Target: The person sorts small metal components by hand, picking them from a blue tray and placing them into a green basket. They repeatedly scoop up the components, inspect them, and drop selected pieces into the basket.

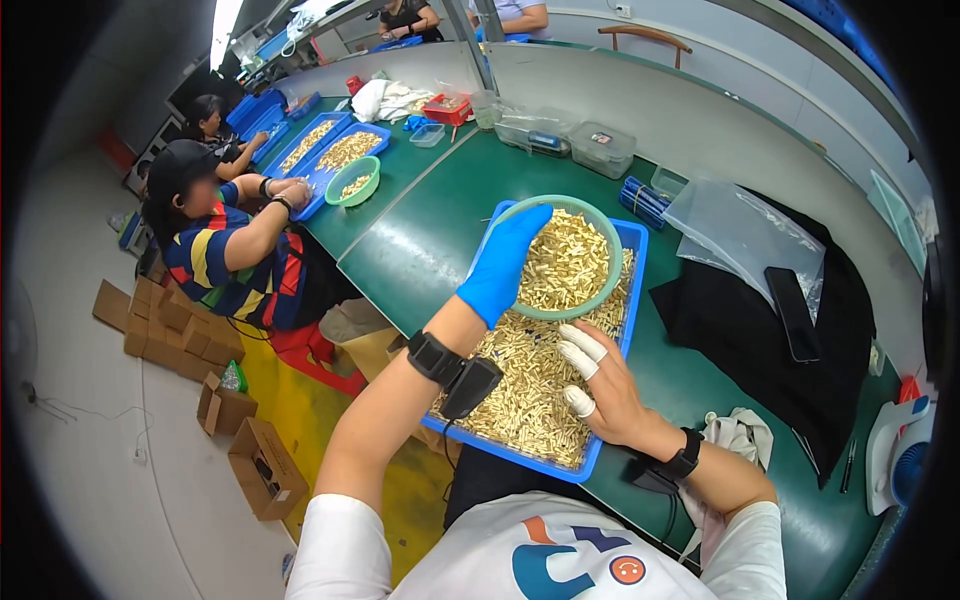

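Note:
My left hand (507, 262), in a blue glove, grips the left rim of a round green plastic basket (614, 250). The basket is filled with small gold-coloured metal pieces (563, 262). It sits over the far part of a blue tray (637, 285), where many more such pieces (525, 385) are spread. My right hand (608, 385) reaches over the tray's right side, its fingers apart and white cots on several fingertips. Those fingertips are close to the basket's near rim; whether they touch it I cannot tell. Nothing shows in that hand.
Right of the tray, a phone (792, 312) and clear plastic bags (745, 235) lie on black cloth (700, 310). Lidded clear boxes (602, 148) stand along the back. At left, a co-worker (235, 235) handles pieces over another blue tray (385, 135), beside a green bowl (355, 182).

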Motion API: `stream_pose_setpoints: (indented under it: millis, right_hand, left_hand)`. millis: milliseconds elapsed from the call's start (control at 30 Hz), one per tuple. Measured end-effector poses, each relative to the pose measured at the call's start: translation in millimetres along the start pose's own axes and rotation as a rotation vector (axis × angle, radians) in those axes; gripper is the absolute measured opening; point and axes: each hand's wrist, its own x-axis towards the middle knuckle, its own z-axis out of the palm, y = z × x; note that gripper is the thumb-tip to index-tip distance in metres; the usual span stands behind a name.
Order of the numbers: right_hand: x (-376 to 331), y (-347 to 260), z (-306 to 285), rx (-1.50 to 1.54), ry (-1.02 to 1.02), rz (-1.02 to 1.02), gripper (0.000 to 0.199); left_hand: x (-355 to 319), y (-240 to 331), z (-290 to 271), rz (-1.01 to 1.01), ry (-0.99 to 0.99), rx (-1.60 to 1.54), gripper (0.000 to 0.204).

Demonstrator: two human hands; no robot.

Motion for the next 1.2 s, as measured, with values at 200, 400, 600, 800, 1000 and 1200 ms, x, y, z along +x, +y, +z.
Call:
stream_pose_setpoints:
  millis: [200, 400, 600, 800, 1000, 1200]
  right_hand:
    - [-4.1, 5.1, -1.4, -0.002, 0.029, 0.008, 0.047]
    - [-2.5, 3.7, -1.0, 0.02, 0.034, 0.0, 0.045]
    - [-2.3, 0.8, 0.3, 0.01, 0.029, 0.002, 0.045]
    - [-1.0, 1.1, -1.5, 0.007, 0.033, -0.006, 0.044]
    - [-4.3, 4.6, -2.2, 0.02, 0.022, 0.01, 0.044]
    - [-0.6, 3.0, 0.8, 0.039, 0.025, 0.018, 0.045]
  left_hand:
    - [-75.3, 22.2, 3.0, 0.024, 0.057, 0.241, 0.025]
    - [-129.1, -15.1, -34.7, 0.307, -0.418, 1.017, 0.032]
    - [-130.3, -25.4, -36.5, 0.363, -0.755, 1.409, 0.038]
    - [-137.5, -25.6, -34.1, 0.123, -0.757, 1.457, 0.036]
    - [-139.2, -13.6, -11.3, -0.366, -0.195, 0.579, 0.029]
    - [-163.3, -61.1, -2.5, -0.699, -0.265, -1.127, 0.025]
